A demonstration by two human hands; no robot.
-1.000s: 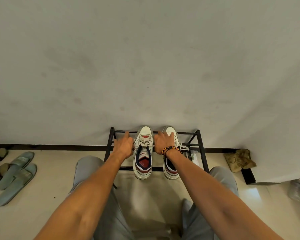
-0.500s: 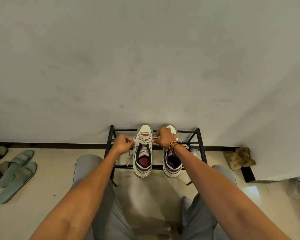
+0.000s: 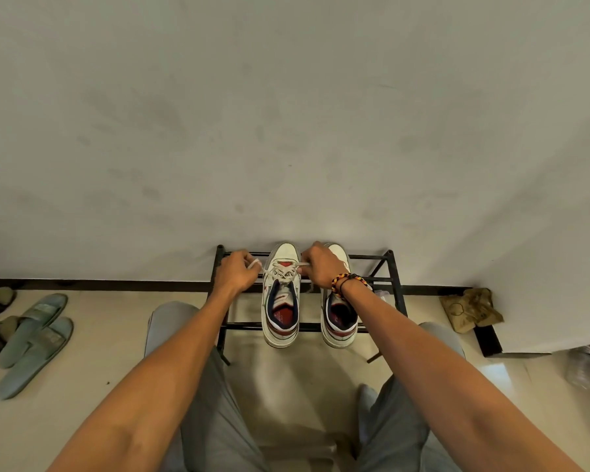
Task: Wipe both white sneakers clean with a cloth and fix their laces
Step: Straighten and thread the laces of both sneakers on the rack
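Note:
Two white sneakers with red and navy linings stand side by side on a black metal shoe rack (image 3: 307,326), toes toward the wall. My left hand (image 3: 236,271) pinches one white lace end to the left of the left sneaker (image 3: 281,313). My right hand (image 3: 322,266) pinches the other lace end on that shoe's right side, and the lace (image 3: 284,271) runs taut between them. My right wrist, with a beaded bracelet, covers part of the right sneaker (image 3: 338,320). No cloth is in my hands.
The rack stands against a pale wall. Green slides (image 3: 36,338) and darker sandals lie on the floor at left. A crumpled tan cloth (image 3: 470,310) sits at the wall's corner on the right. A clear plastic bottle (image 3: 584,367) lies far right. My knees flank the rack.
My hands went from resting beside and on the sneakers to pinching the left sneaker's lace ends, then drew them apart sideways until the lace is taut.

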